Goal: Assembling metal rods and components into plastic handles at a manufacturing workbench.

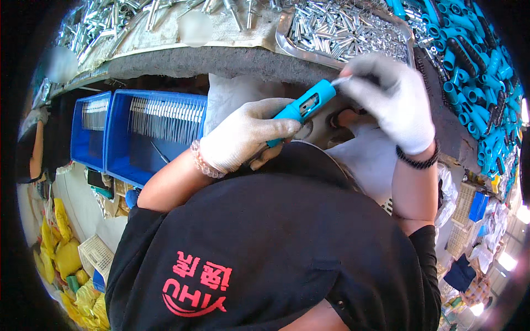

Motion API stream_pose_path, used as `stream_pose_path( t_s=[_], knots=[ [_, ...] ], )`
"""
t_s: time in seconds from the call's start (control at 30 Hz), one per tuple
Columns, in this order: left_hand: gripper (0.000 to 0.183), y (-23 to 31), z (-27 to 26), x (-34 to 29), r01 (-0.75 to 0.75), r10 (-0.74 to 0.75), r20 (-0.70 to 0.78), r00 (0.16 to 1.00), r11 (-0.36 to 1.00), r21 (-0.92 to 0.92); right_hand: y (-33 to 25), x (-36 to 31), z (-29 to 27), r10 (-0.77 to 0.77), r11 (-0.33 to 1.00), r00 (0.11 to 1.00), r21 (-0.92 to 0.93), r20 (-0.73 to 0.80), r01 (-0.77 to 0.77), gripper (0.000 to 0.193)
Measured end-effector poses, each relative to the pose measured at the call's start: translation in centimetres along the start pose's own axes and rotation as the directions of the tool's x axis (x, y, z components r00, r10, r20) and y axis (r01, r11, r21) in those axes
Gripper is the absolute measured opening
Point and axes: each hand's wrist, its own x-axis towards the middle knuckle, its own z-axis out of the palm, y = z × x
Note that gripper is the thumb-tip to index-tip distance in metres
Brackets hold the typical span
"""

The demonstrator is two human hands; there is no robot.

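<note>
"Left hand [248, 129]?"
"Gloved; is gripping one teal tube [323, 91], slanting near the workbench [237, 62]."
"Right hand [389, 96]?"
"Gloved; is pinching one metal piece [340, 80], blurred, at the tube's far end."

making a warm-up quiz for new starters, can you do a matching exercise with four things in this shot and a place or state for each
1. teal tube
2. metal tray
3. larger blue bin
4. yellow bags

A. holds a row of thin rods
B. at the picture's lower left
C. gripped by the left hand
D. full of small silvery pieces

Pairs: 1-C, 2-D, 3-A, 4-B
</note>
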Motion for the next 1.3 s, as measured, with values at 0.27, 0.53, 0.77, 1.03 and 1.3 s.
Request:
stream_pose_path(
  t_s=[0.27,0.53,0.77,1.03,1.3],
  knots=[
    [0.038,0.1,0.3,0.7,0.040,-0.040,-0.002,0.999,0.999,0.020,1.7,-1.4,4.5,-0.460,0.861,0.863,-0.342,-0.207,0.377,0.012],
    [0.038,0.2,-0.4,0.0,0.056,-0.057,0.051,0.997,0.998,0.012,1.8,-3.1,6.9,-0.565,0.692,0.812,-0.619,-0.144,0.372,0.027],
    [0.045,-2.1,-0.3,1.1,-0.124,0.126,0.181,0.975,0.992,-0.019,1.3,-3.8,6.5,-0.335,0.941,0.931,-0.105,-0.144,0.322,0.028],
    [0.047,-5.5,-0.8,2.8,-0.301,0.264,0.203,0.943,0.936,0.183,0.9,-4.2,4.8,-0.207,0.978,0.973,0.030,0.101,0.205,0.035],
    [0.044,-1.8,-0.7,1.8,-0.281,0.142,0.255,0.956,0.685,0.672,-0.3,-4.7,3.2,-0.276,0.960,0.933,0.012,0.230,0.280,0.027]
  ],
)
